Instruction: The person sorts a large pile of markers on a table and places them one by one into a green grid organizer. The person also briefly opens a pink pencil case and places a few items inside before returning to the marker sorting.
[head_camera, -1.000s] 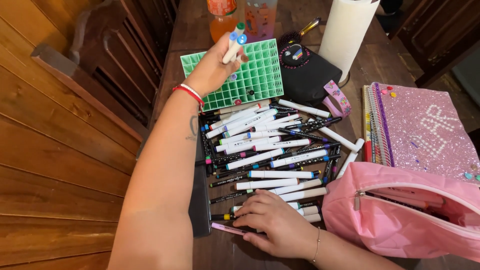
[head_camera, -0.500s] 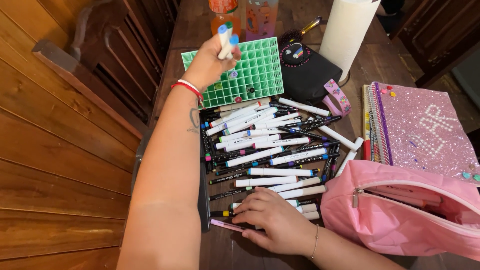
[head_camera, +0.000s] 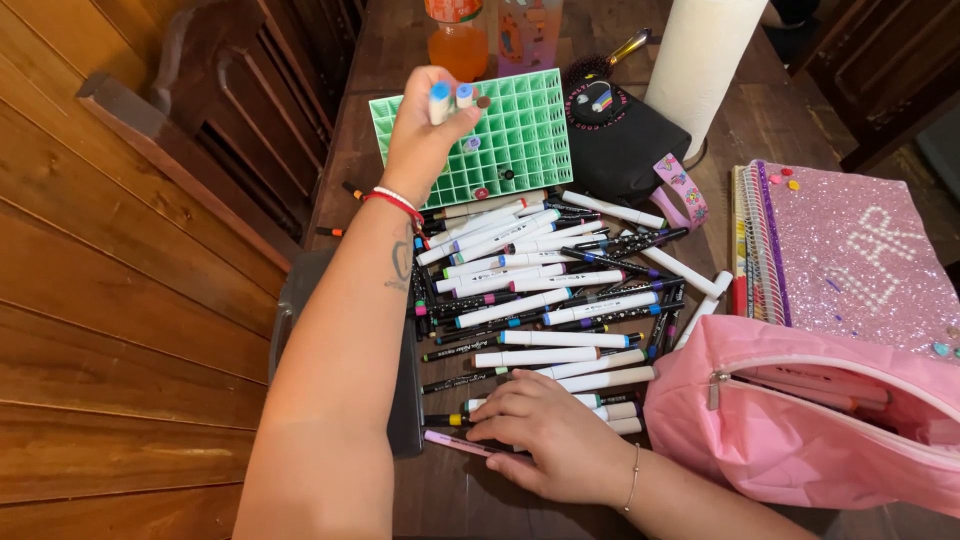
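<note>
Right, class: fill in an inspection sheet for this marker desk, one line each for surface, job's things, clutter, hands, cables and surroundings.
Surface: dark wooden table, mostly covered.
Job's things: green grid organiser, a few slots filled; loose pile of markers in front of it; two blue-capped markers held over the grid.
Clutter: black pouch, paper towel roll, orange drink bottle, glittery pink notebook, open pink pencil case.
Hands: left hand closed in a grip on the two markers; right hand flat on the pile's near edge.
Cables: nothing seen.
Surroundings: wooden chair and wood panelling at left.
</note>
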